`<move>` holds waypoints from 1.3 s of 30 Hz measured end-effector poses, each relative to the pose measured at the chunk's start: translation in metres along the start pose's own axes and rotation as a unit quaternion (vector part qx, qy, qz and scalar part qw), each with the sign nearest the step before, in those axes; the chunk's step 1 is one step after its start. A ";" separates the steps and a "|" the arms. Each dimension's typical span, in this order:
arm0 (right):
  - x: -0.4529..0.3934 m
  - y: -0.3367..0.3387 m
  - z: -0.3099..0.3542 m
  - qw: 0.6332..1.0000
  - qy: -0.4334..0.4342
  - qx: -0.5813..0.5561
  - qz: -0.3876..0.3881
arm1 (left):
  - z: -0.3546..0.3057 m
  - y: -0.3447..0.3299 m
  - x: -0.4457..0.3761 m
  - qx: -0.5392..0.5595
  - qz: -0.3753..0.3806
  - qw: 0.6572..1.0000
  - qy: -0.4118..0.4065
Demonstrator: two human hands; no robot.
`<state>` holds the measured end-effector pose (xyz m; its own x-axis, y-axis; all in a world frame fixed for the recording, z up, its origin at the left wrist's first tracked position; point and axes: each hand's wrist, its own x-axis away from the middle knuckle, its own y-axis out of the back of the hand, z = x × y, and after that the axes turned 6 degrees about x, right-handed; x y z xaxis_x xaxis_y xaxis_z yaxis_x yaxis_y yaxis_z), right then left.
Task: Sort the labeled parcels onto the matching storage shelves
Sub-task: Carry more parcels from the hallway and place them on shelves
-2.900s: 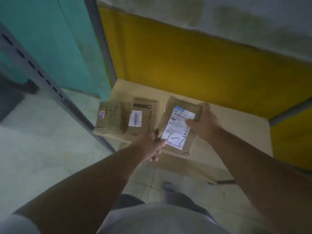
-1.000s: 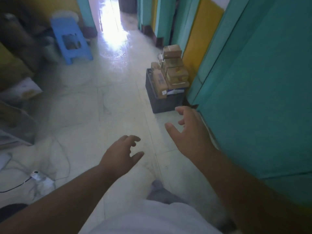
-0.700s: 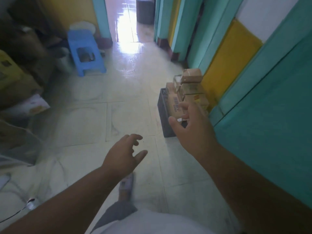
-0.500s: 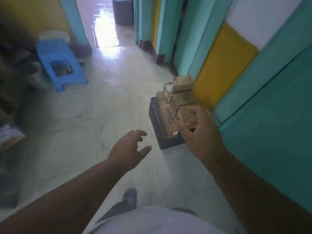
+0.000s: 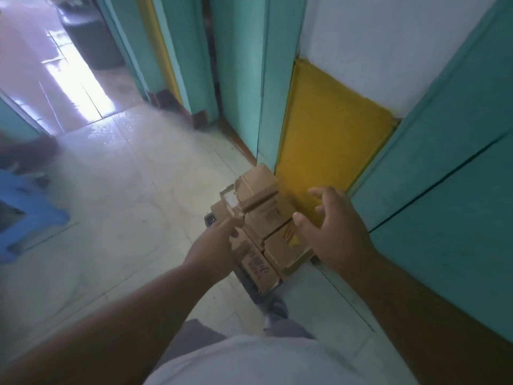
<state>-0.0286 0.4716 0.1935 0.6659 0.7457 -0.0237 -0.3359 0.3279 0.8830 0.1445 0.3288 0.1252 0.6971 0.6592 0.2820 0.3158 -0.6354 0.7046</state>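
A storeroom corridor: stacked cardboard parcels (image 5: 261, 218) on tiled floor (image 5: 125, 190)

Pale floor tiles (image 5: 116, 207) run toward a bright doorway (image 5: 69, 73) glaring at far left. Teal wall panels (image 5: 444, 190) flank a yellow panel (image 5: 330, 129) under white wall (image 5: 374, 40). A blue stool (image 5: 25, 215) sits left.

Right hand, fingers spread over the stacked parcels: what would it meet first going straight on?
Probably the taped brown cardboard parcel topping the pile in the dark plastic crate; the right hand points there, though depth is unclear.
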 end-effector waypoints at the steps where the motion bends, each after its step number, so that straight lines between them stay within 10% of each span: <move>1: -0.020 -0.005 0.003 1.000 -0.008 -0.003 0.004 | 0.004 0.011 -0.019 -0.006 0.011 1.000 0.000; 11: -0.172 -0.143 0.015 0.985 -0.165 0.001 0.047 | 0.089 0.005 -0.239 0.074 0.168 0.982 0.050; 18: -0.264 -0.235 -0.021 0.955 -0.259 0.018 0.146 | 0.134 -0.027 -0.339 0.145 0.194 0.937 0.253; 25: -0.304 -0.298 -0.055 0.909 -0.359 -0.043 0.208 | 0.149 -0.047 -0.381 0.322 0.223 0.847 0.360; 31: -0.301 -0.283 -0.042 0.865 -0.451 -0.185 0.115 | 0.146 -0.013 -0.375 0.517 0.175 0.710 0.446; 39: -0.257 -0.206 0.017 0.879 -0.415 -0.218 0.091 | 0.127 0.037 -0.331 0.498 0.174 0.768 0.365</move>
<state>-0.1199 0.2026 0.0259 0.7701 0.1895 0.6092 -0.5905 0.5730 0.5683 0.0077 0.0357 -0.0249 0.4196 0.1994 0.8855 0.7806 -0.5771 -0.2399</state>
